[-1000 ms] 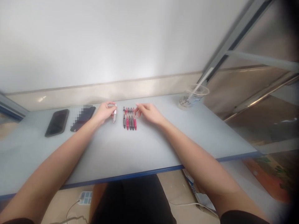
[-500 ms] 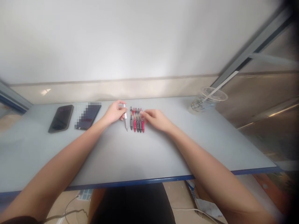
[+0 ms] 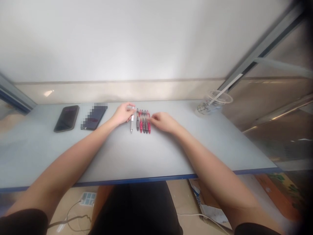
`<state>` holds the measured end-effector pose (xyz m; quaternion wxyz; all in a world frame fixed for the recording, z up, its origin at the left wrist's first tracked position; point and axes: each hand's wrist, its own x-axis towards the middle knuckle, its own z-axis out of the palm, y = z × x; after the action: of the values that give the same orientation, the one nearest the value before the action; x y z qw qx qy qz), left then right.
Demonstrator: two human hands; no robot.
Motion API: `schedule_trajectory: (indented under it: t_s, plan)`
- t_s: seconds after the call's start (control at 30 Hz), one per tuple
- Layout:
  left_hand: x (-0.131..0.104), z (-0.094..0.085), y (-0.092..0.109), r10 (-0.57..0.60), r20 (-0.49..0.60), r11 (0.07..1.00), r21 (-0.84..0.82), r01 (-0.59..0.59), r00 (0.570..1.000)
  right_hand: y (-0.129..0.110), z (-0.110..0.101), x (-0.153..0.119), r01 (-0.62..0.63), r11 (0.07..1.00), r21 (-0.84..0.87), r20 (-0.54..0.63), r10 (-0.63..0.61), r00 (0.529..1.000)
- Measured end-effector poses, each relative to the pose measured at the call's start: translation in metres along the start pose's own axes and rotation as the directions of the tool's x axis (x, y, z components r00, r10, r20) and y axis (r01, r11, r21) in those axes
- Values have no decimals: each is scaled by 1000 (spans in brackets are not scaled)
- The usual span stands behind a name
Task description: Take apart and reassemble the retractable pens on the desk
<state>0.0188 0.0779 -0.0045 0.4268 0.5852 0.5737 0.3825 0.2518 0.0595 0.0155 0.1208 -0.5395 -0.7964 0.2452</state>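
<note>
Adjoining a white wall [image 3: 137, 42], a blue-edged grey table [image 3: 137, 156] under pens [image 3: 143, 125].

Soft, bright light
The wall [image 3: 137, 39] shows a pale sheen; glare dots the beige strip [image 3: 117, 91]; the right edge blurs into black.

A white wall [image 3: 137, 39] (softly lit) backs the blue-edged table [image 3: 137, 156]
</note>
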Motion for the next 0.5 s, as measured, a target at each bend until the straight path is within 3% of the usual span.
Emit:
schedule_trajectory:
  t_s: [0.5]
  plan:
    - [8,-1,-1,-12,-15,1000,-20,12,1000,-4,0,-5,9,999,-40,57,-7,998]
